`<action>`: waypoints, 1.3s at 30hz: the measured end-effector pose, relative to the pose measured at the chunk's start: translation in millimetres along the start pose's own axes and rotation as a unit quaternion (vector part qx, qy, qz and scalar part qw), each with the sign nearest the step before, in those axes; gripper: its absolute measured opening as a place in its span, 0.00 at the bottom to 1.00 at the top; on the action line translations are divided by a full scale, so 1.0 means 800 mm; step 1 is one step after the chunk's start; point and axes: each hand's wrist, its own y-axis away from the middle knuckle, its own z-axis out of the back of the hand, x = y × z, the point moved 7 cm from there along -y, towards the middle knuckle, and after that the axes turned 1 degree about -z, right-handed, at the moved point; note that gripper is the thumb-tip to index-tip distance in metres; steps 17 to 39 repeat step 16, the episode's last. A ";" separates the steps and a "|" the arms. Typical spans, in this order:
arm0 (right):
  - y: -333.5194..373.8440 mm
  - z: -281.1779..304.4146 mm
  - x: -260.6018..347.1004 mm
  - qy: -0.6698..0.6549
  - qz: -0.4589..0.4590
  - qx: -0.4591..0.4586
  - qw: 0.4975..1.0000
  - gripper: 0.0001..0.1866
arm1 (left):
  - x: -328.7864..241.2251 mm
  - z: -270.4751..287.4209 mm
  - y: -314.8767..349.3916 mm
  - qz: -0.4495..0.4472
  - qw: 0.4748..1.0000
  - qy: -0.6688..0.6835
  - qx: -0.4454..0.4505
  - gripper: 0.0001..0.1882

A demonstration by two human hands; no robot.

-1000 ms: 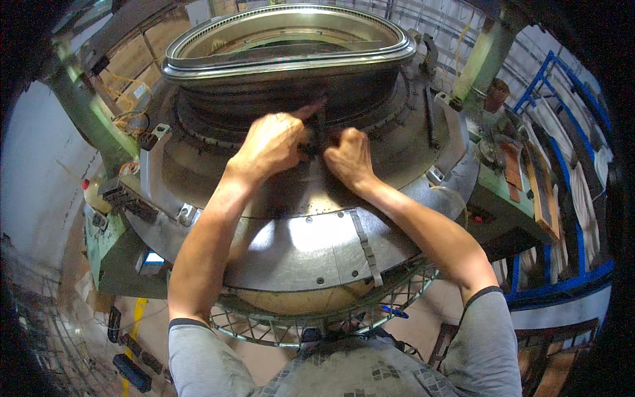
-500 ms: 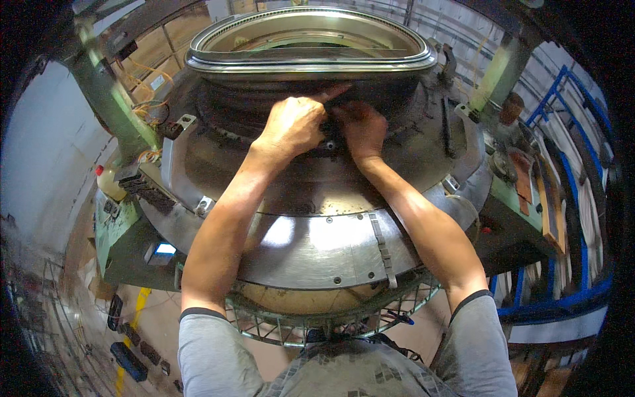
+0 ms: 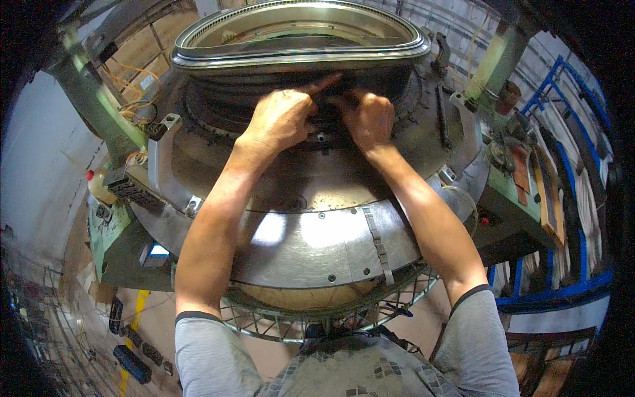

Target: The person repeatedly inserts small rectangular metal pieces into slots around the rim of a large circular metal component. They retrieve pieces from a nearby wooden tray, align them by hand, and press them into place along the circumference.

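Note:
Both hands work close together at the front of a large round metal machine, against the dark band point(image 3: 231, 89) below its shiny upper ring point(image 3: 297, 58). My left hand point(image 3: 281, 118) has its index finger stretched up and to the right along the dark band, while its other fingers are curled. Just right of it, my right hand point(image 3: 370, 119) is closed, thumb and index finger pointing into the shadowed gap between the hands. Anything held in either hand is too dark and small to make out. A small bright fitting point(image 3: 322, 137) shows on the machine below the hands.
Below my forearms lies a curved metal plate point(image 3: 304, 255) with a jointed strip point(image 3: 378, 241). Green posts point(image 3: 496, 63) stand on both sides. A blue rack point(image 3: 562, 145) with white material is at the right. A red-capped bottle point(image 3: 100, 185) sits at the left.
The view has shifted slightly, so the machine sits a little higher and further left. My right hand has turned a little and moved slightly away from the left one.

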 end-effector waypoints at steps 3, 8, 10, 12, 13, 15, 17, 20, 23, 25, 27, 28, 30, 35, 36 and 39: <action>-0.005 0.005 0.003 0.076 0.016 0.001 0.997 0.23 | 0.002 -0.004 -0.001 -0.006 0.999 0.014 0.031 0.13; -0.016 0.007 0.001 0.094 -0.013 0.045 0.995 0.27 | -0.005 -0.001 -0.001 -0.005 1.000 0.011 -0.013 0.39; -0.012 0.006 -0.001 0.107 -0.026 0.056 0.992 0.28 | -0.007 -0.002 -0.001 -0.010 1.000 0.012 -0.026 0.46; -0.012 -0.006 -0.007 0.078 -0.052 0.100 0.991 0.27 | -0.005 -0.002 -0.002 -0.016 0.999 -0.012 -0.026 0.51; -0.014 -0.018 -0.010 0.042 -0.068 0.136 0.987 0.27 | -0.004 -0.001 -0.002 -0.018 0.999 -0.010 -0.027 0.51; -0.010 -0.042 -0.019 -0.129 -0.129 0.193 0.964 0.30 | 0.000 -0.001 0.001 -0.020 0.999 -0.013 -0.024 0.51; -0.009 -0.049 -0.025 -0.170 -0.144 0.202 0.954 0.30 | 0.002 0.001 0.006 -0.041 0.998 -0.046 -0.015 0.52; -0.009 -0.049 -0.025 -0.170 -0.144 0.202 0.954 0.30 | 0.002 0.001 0.006 -0.041 0.998 -0.046 -0.015 0.52; -0.009 -0.049 -0.025 -0.170 -0.144 0.202 0.954 0.30 | 0.002 0.001 0.006 -0.041 0.998 -0.046 -0.015 0.52; -0.009 -0.049 -0.025 -0.170 -0.144 0.202 0.954 0.30 | 0.002 0.001 0.006 -0.041 0.998 -0.046 -0.015 0.52; -0.009 -0.049 -0.025 -0.170 -0.144 0.202 0.954 0.30 | 0.002 0.001 0.006 -0.041 0.998 -0.046 -0.015 0.52; -0.009 -0.049 -0.025 -0.170 -0.144 0.202 0.954 0.30 | 0.002 0.001 0.006 -0.041 0.998 -0.046 -0.015 0.52; -0.009 -0.049 -0.025 -0.170 -0.144 0.202 0.954 0.30 | 0.002 0.001 0.006 -0.041 0.998 -0.046 -0.015 0.52; -0.009 -0.049 -0.025 -0.170 -0.144 0.202 0.954 0.30 | 0.002 0.001 0.006 -0.041 0.998 -0.046 -0.015 0.52; -0.009 -0.049 -0.025 -0.170 -0.144 0.202 0.954 0.30 | 0.002 0.001 0.006 -0.041 0.998 -0.046 -0.015 0.52; -0.009 -0.049 -0.025 -0.170 -0.144 0.202 0.954 0.30 | 0.002 0.001 0.006 -0.041 0.998 -0.046 -0.015 0.52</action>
